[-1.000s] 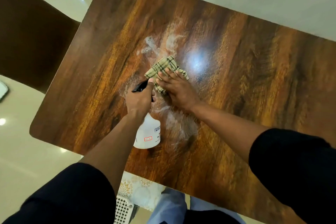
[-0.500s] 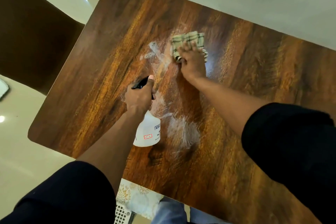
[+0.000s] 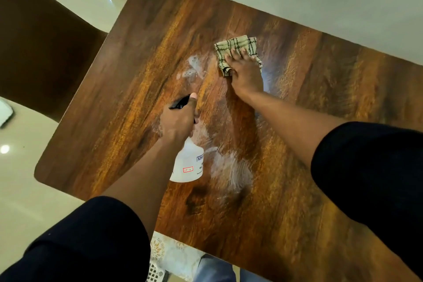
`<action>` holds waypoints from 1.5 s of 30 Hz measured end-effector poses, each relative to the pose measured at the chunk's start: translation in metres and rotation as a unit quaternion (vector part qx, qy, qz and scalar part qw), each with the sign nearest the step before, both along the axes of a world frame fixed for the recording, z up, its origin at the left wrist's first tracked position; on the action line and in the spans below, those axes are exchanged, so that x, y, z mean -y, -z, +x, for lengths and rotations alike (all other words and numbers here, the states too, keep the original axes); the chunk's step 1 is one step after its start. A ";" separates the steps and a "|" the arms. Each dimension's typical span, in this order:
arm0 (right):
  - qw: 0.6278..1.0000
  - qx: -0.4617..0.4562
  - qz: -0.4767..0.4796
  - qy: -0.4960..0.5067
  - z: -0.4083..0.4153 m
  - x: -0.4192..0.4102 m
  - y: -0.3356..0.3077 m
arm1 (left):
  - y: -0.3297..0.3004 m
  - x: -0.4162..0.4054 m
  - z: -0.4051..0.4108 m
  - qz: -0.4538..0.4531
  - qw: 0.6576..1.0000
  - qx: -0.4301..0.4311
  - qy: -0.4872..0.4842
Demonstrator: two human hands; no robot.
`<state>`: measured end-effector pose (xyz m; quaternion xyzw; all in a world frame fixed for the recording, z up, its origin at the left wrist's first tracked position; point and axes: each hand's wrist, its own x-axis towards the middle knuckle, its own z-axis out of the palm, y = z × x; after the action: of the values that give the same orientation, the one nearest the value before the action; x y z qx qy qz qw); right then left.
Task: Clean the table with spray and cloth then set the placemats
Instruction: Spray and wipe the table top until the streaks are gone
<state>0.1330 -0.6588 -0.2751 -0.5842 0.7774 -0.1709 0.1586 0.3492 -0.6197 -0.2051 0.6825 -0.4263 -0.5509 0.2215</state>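
Right hand [image 3: 246, 71] presses flat, fingers spread, on cloth [image 3: 238, 47] far across the worktop [image 3: 320, 178] to wipe spray film; left hand [image 3: 177, 119] clenches bottle [image 3: 188, 165] upright, ready to respray.

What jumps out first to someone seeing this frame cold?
The right hand pressing a checked cloth flat on the glossy wooden table, far of centre. Nearer, the left hand has its grip around a white spray bottle, black nozzle pointing away. Whitish spray smears lie between and beside them.
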 end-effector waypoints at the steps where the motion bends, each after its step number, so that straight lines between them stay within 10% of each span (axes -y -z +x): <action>1: 1.000 -0.002 0.001 0.011 0.010 0.001 -0.002 | 0.002 0.001 0.003 0.002 1.000 -0.002 -0.003; 10: 0.940 -0.004 -0.063 -0.335 0.071 -0.025 0.013 | 0.018 0.011 0.013 0.002 0.999 0.025 -0.037; 20: 0.994 -0.052 0.010 -0.096 0.045 0.031 -0.008 | 0.009 0.012 0.027 0.036 0.998 0.024 -0.034; 27: 0.927 -0.045 -0.018 -0.371 0.104 0.010 0.004 | 0.010 0.022 0.040 0.030 0.998 0.014 -0.062; 38: 0.987 -0.067 0.074 -0.123 0.053 0.064 -0.012 | 0.013 0.025 0.032 0.039 0.998 0.005 -0.039; 45: 0.934 -0.060 0.042 -0.350 0.081 0.027 -0.012 | 0.013 0.032 0.023 0.035 0.999 0.005 -0.036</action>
<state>0.2143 -0.6861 -0.2630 -0.8213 0.5381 -0.0368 0.1860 0.3720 -0.6521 -0.2178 0.7076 -0.3829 -0.5537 0.2145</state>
